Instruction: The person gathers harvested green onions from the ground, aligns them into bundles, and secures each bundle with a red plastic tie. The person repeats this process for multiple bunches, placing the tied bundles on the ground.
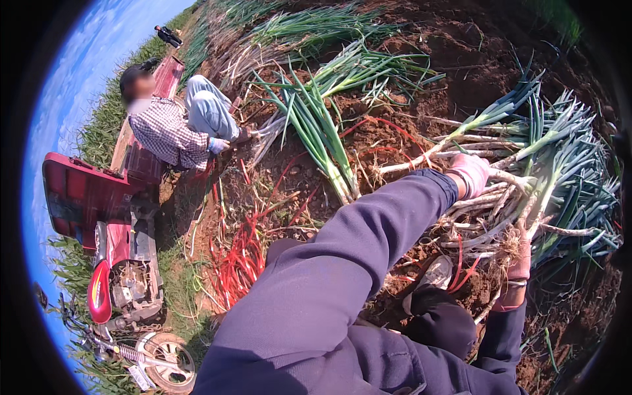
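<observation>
My left hand (pixel 471 175), in a pale pink glove, is closed on the white stalks of some green onions (pixel 507 176) at the right. Lower down, my right hand (pixel 520 261), also gloved, grips green onions near their shaggy roots (pixel 511 242); the roots partly hide its fingers. The onions lie in a loose pile, roots toward me and green leaves (pixel 573 178) fanning out to the right. Red ties (pixel 459 263) run under the pile's near side, beside my shoe (pixel 437 271).
A tangle of red ties (pixel 240 263) lies on the soil. More green onion bunches (pixel 322 141) spread across the upper middle. A co-worker (pixel 172 131) in a checked shirt squats at the left, gloved hand at some onions. Behind stands a red motor cart (pixel 118 243). Another person (pixel 168 36) is far off.
</observation>
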The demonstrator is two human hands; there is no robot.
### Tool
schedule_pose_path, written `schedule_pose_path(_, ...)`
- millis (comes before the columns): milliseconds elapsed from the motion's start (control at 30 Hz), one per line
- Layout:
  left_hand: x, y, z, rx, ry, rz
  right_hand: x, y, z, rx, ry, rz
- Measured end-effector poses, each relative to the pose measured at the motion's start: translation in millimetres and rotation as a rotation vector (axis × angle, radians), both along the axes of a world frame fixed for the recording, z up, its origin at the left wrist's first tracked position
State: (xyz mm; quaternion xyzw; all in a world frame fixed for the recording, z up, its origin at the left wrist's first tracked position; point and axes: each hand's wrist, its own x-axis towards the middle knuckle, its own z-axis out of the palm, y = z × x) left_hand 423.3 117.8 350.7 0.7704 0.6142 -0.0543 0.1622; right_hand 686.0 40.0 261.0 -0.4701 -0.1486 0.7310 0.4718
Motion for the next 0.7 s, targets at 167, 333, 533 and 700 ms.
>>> schedule_pose_path(167,-122.4,31.6,111.4,0.143,-0.742,0.289,-19.9,33.0,212.5,0.674,0.445,0.269)
schedule_pose_path(333,-159.7,-28.6,-10.9,-0.311,-1.431,0.8,-67.7,-23.6,206.1,0.211,0.976,0.304)
schedule_pose_path(533,-27.5,-108.1,-154.2,-1.146,-1.595,1.02,-53.9,-28.7,-22.6,-0.374,0.357,-0.069)
schedule_pose_path(700,32.9,-114.5,-199.3,-1.169,-1.824,0.636,4.9,-61.2,-62.9,-0.244,0.126,0.005)
